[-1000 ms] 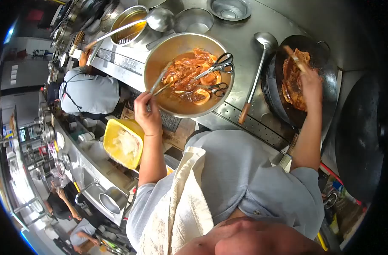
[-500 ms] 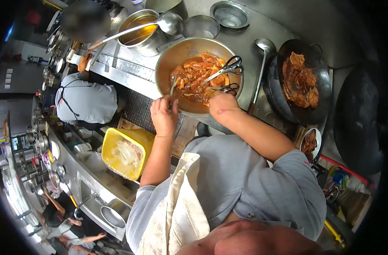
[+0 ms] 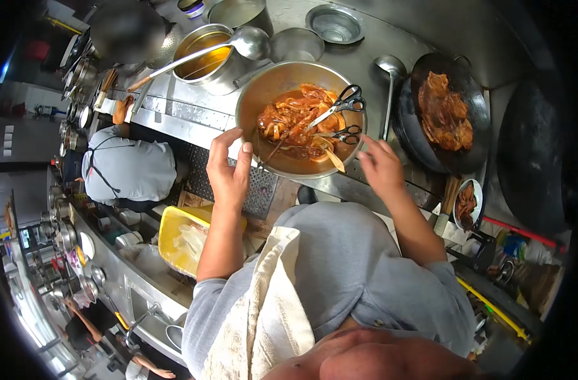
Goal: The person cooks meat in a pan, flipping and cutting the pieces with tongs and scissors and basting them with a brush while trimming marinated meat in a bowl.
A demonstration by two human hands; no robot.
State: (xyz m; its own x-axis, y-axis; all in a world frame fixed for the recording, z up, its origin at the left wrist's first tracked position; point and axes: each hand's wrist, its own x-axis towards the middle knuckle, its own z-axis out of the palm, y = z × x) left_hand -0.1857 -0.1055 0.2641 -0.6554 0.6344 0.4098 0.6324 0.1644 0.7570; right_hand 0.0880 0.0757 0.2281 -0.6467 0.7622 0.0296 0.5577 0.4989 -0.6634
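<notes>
A large steel bowl [image 3: 247, 104] of red marinated meat [image 3: 295, 117] stands at the centre. Two black-handled scissors [image 3: 336, 107] rest in it, and a wooden-handled brush [image 3: 334, 159] leans over its near rim. My left hand [image 3: 228, 168] is by the bowl's left rim, thumb and fingers apart, holding nothing; thin metal tongs [image 3: 268, 154] lean on the rim beside it. Just off the right rim is my right hand [image 3: 381, 166], empty with its fingers spread. Reddish meat [image 3: 445, 114] lies in the black wok [image 3: 482, 104] at the right.
A ladle [image 3: 249, 43] lies across a pot of yellow liquid [image 3: 203, 57]. Another ladle [image 3: 390, 65] lies left of the wok. A white bowl of meat [image 3: 467, 202] sits below it. A yellow bin [image 3: 170, 234] is lower left; a co-worker [image 3: 129, 164] bends at far left.
My right hand moved from the wok to the bowl and has let go of the brush. My left hand has released the tongs and opened. The view has shifted slightly.
</notes>
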